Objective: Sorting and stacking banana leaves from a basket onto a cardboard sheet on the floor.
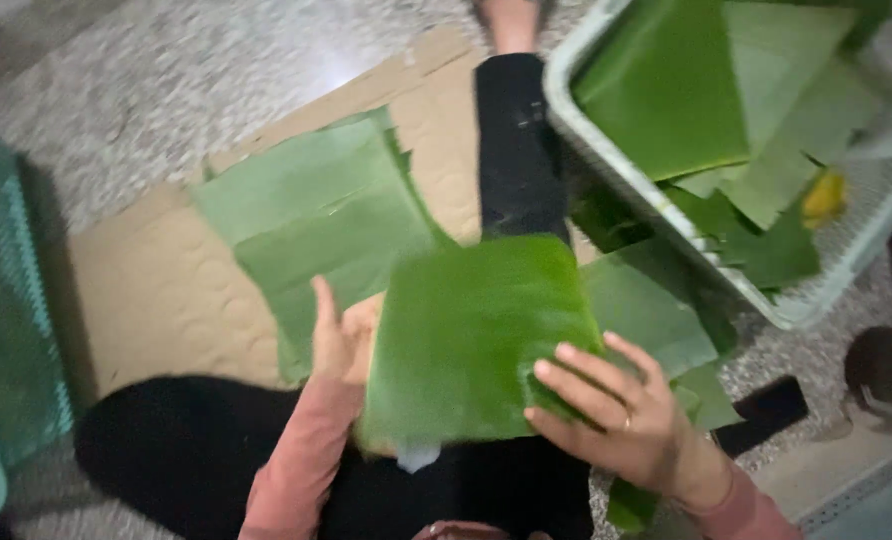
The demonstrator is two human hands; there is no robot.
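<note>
A dark green leaf piece (471,335) is held over the person's lap. The left hand (341,335) grips its left edge, the right hand (616,410) presses flat fingers on its right side. Lighter leaves (316,215) lie on cardboard (156,290) beyond; a basket (656,215) of leaves stands at right.

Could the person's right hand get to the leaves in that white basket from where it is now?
Probably yes. The right hand rests on the leaf in the lap, and the basket sits just beyond it, open on top, with nothing between.
</note>
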